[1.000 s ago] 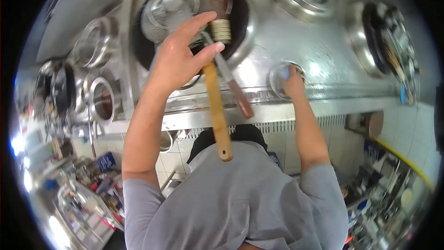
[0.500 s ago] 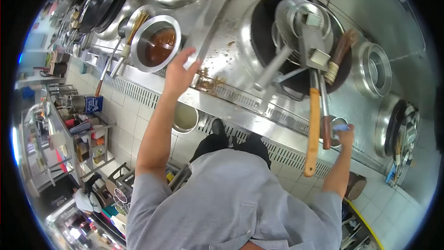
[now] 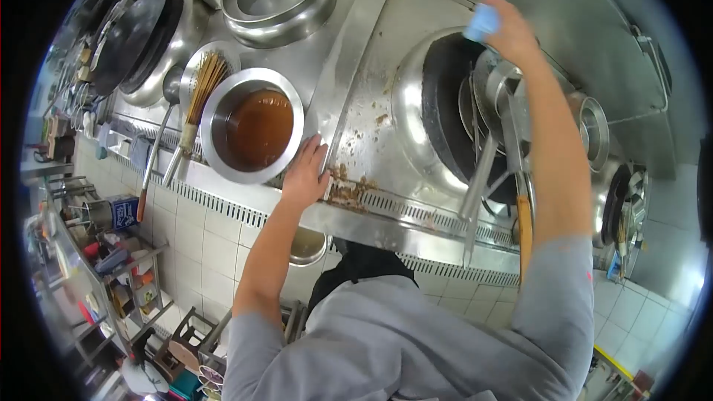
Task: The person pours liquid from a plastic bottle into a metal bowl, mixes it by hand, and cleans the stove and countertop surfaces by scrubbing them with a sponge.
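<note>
Steel tabletop (image 3: 405, 11), flecked with brown residue (image 3: 345, 193), carries a wok (image 3: 445, 96), near whose far rim, at one o'clock, the right hand (image 3: 512, 31) pinches a blue cloth-like piece (image 3: 483, 24), best gripped firmly with forearm (image 3: 561, 156) clear of the utensils (image 3: 512, 130), while the left hand (image 3: 304, 178) spreads beside a pot (image 3: 217, 134) at ten o'clock above tiled floor (image 3: 215, 230).

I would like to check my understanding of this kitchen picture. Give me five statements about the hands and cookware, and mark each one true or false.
1. The right hand holds a light-blue item. True.
2. The steel pot contains brown liquid. True.
3. The left hand is inside the steel pot. False: it is beside the pot, at the counter.
4. Metal utensils are in the dark wok. True.
5. The bamboo brush lies in the dark wok. False: it lies beside the steel pot.
</note>
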`<control>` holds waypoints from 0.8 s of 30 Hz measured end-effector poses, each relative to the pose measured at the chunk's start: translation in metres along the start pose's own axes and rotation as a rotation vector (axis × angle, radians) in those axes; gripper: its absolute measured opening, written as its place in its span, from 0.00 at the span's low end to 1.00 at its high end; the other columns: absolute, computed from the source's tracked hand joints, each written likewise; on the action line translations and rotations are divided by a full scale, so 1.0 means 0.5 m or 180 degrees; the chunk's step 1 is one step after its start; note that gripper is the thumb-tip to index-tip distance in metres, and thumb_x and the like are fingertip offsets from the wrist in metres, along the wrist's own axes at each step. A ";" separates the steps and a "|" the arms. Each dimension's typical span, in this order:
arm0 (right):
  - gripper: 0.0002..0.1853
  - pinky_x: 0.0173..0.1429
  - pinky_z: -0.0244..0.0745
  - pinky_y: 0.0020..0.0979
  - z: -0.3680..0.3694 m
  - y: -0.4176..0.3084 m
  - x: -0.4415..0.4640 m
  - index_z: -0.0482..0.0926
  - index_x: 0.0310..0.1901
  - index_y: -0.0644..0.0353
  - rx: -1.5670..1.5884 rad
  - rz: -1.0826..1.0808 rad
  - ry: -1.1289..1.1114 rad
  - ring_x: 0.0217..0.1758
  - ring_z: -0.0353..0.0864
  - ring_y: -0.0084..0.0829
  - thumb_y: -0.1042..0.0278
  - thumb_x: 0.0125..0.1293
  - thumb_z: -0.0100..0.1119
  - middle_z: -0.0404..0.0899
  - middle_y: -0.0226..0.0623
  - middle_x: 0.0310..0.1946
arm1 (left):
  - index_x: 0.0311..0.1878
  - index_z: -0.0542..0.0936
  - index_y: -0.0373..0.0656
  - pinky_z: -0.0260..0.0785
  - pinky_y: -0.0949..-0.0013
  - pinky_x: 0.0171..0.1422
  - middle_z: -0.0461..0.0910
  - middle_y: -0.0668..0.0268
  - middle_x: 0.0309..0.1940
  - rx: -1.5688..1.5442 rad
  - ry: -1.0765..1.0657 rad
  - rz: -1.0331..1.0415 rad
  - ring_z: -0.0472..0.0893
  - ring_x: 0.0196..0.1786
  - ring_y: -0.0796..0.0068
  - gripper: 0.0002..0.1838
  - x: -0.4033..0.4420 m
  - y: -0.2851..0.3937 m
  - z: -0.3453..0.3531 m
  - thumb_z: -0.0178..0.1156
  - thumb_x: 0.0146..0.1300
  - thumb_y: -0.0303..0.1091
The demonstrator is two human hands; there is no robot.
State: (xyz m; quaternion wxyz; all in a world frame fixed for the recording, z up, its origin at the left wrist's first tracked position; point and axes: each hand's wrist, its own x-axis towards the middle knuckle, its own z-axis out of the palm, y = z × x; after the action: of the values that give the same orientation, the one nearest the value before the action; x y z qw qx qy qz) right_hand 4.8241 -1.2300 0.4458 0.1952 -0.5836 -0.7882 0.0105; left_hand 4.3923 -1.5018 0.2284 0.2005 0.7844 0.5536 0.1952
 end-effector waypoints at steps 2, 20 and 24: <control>0.33 0.67 0.78 0.42 0.142 -0.053 0.131 0.74 0.65 0.50 -0.0143 0.0487 -0.0623 0.70 0.77 0.47 0.74 0.55 0.70 0.81 0.48 0.62 | 0.75 0.71 0.41 0.60 0.53 0.83 0.61 0.51 0.81 0.0124 -0.0162 -0.0041 0.62 0.82 0.48 0.35 0.004 -0.026 0.018 0.66 0.64 0.34; 0.23 0.69 0.76 0.45 0.732 0.270 0.423 0.86 0.59 0.57 -0.2081 0.1051 -0.2099 0.66 0.83 0.46 0.51 0.74 0.53 0.83 0.46 0.64 | 0.69 0.77 0.43 0.65 0.45 0.80 0.75 0.56 0.73 -0.0047 -0.0322 -0.0229 0.72 0.76 0.47 0.30 0.001 -0.076 0.035 0.66 0.63 0.39; 0.23 0.72 0.74 0.46 0.715 0.138 0.454 0.85 0.60 0.57 -0.1215 0.1849 -0.1313 0.69 0.80 0.47 0.52 0.74 0.54 0.81 0.48 0.66 | 0.71 0.76 0.41 0.65 0.45 0.80 0.75 0.52 0.73 -0.0201 -0.0224 -0.0169 0.72 0.75 0.43 0.31 0.016 -0.084 0.045 0.67 0.63 0.36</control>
State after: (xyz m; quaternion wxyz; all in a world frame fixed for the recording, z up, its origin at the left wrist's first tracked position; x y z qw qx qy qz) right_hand 4.7179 -0.9228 0.1658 -0.0901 -0.7934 -0.6009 0.0355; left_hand 4.3734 -1.4835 0.1876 0.2496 0.7691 0.5604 0.1794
